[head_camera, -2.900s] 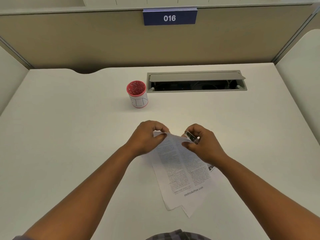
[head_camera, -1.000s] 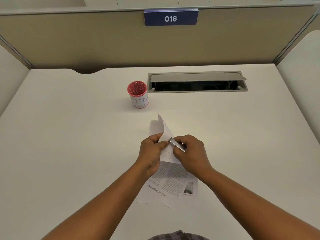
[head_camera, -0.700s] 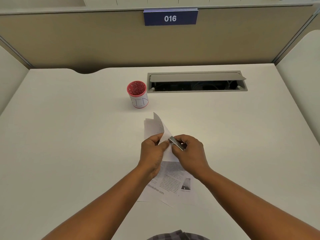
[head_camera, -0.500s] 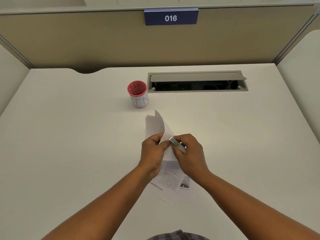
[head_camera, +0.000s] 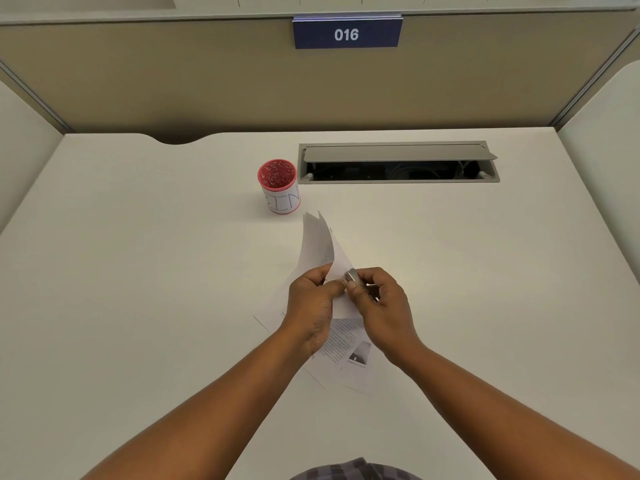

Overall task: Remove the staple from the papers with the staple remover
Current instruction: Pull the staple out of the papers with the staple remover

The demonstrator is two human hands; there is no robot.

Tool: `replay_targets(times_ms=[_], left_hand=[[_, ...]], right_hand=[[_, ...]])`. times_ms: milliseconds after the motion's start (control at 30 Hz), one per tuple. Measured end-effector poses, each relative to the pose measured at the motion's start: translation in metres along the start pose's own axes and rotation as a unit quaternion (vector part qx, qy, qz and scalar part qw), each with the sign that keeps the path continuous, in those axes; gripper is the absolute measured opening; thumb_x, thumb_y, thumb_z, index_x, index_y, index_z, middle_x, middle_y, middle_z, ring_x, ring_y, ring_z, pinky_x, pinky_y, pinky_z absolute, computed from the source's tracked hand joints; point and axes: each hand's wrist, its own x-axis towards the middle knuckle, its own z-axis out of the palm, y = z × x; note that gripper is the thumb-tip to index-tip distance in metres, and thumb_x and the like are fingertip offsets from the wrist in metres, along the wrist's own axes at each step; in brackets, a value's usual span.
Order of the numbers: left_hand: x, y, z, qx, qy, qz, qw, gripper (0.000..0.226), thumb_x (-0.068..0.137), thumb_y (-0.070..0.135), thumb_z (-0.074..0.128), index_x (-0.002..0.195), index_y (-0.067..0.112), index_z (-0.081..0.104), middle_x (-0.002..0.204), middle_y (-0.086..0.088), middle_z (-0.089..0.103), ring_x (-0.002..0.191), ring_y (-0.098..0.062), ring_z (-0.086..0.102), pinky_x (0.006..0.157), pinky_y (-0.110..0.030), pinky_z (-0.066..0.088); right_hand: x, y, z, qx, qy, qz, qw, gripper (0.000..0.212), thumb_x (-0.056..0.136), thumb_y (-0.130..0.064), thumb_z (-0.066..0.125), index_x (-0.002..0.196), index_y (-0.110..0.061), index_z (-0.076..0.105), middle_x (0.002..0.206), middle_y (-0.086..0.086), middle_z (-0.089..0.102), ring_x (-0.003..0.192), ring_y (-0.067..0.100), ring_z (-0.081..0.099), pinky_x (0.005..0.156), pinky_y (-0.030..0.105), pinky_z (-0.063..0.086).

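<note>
Both forearms are bare from the bottom edge of the view up to the wrists, with no sleeve showing on either one. The left hand (head_camera: 313, 308) and the right hand (head_camera: 388, 306) wear no gloves, and neither wrist carries a watch or a band. No ring can be made out on the fingers (head_camera: 372, 274). At the very bottom, between the arms, a strip of grey and dark checked cloth (head_camera: 353, 472) shows from the person's clothing.
</note>
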Motion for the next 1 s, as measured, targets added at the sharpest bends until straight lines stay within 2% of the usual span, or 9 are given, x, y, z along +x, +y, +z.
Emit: replay_targets(times_ms=[133,233,467,533,600,700,833,1000], left_hand=[[-0.001,0.000,-0.002,0.042,0.012,0.014,0.999,0.026,0.087,0.002,0.072,0.094,0.024,0.084,0.102,-0.003,0.081,0.092,-0.024,0.077,0.075,-0.035,0.062],[-0.001,0.002,-0.001,0.033,0.019,0.009,0.999,0.028,0.091,0.006,0.069,0.086,0.029,0.084,0.095,0.006,0.081,0.081,-0.016,0.077,0.070,-0.034,0.062],[0.001,0.004,0.001,-0.033,0.045,-0.021,0.998,0.028,0.091,0.001,0.067,0.076,0.017,0.084,0.084,-0.005,0.080,0.073,-0.019,0.076,0.063,-0.031,0.061],[0.002,0.005,0.003,-0.053,0.055,-0.035,0.996,0.023,0.089,-0.003,0.068,0.079,0.012,0.083,0.085,-0.009,0.080,0.073,-0.020,0.076,0.062,-0.033,0.061],[0.002,0.007,0.004,-0.077,0.064,-0.049,0.994,0.017,0.086,-0.006,0.069,0.092,0.006,0.079,0.089,-0.013,0.079,0.075,-0.024,0.076,0.064,-0.036,0.062],[0.003,0.011,0.005,-0.110,0.064,-0.073,0.989,0.025,0.084,-0.009,0.067,0.106,0.002,0.073,0.091,-0.015,0.077,0.077,-0.027,0.074,0.066,-0.038,0.063],[0.003,0.015,0.004,-0.149,0.041,-0.106,0.982,0.027,0.084,-0.013,0.063,0.104,0.003,0.072,0.088,-0.016,0.075,0.076,-0.028,0.074,0.064,-0.039,0.063],[0.001,0.019,0.003,-0.168,0.025,-0.117,0.978,0.023,0.087,-0.012,0.061,0.099,0.005,0.072,0.082,-0.013,0.077,0.077,-0.026,0.075,0.067,-0.041,0.065]], right_hand=[[0.002,0.000,-0.006,-0.116,0.009,-0.094,0.989,0.009,0.095,-0.024,0.069,0.104,-0.023,0.068,0.100,-0.013,0.064,0.092,0.002,0.059,0.073,0.013,0.046],[0.003,0.005,-0.007,-0.186,0.011,-0.154,0.970,0.014,0.092,-0.014,0.071,0.105,-0.017,0.067,0.099,-0.011,0.058,0.090,0.001,0.054,0.075,0.011,0.042],[0.001,0.003,-0.008,-0.175,0.010,-0.158,0.972,0.020,0.088,-0.014,0.071,0.107,-0.020,0.068,0.099,-0.015,0.057,0.095,-0.002,0.055,0.077,0.004,0.040],[0.000,0.002,-0.009,-0.173,0.009,-0.159,0.972,0.020,0.088,-0.013,0.072,0.107,-0.019,0.068,0.098,-0.015,0.058,0.095,-0.002,0.055,0.077,0.005,0.041],[0.000,0.000,-0.010,-0.170,0.008,-0.158,0.973,0.021,0.088,-0.011,0.072,0.107,-0.019,0.069,0.098,-0.015,0.058,0.095,-0.001,0.055,0.076,0.006,0.042],[0.001,-0.002,-0.011,-0.169,0.007,-0.161,0.972,0.023,0.086,-0.008,0.073,0.107,-0.016,0.070,0.099,-0.008,0.062,0.091,0.003,0.057,0.076,0.009,0.043],[0.002,-0.005,-0.014,-0.169,0.001,-0.167,0.971,0.025,0.084,-0.006,0.075,0.108,-0.013,0.072,0.101,-0.003,0.065,0.087,0.006,0.058,0.078,0.012,0.045],[0.003,-0.006,-0.016,-0.169,-0.001,-0.176,0.970,0.027,0.084,-0.006,0.075,0.110,-0.013,0.072,0.101,-0.003,0.065,0.089,-0.002,0.056,0.079,0.008,0.042]])
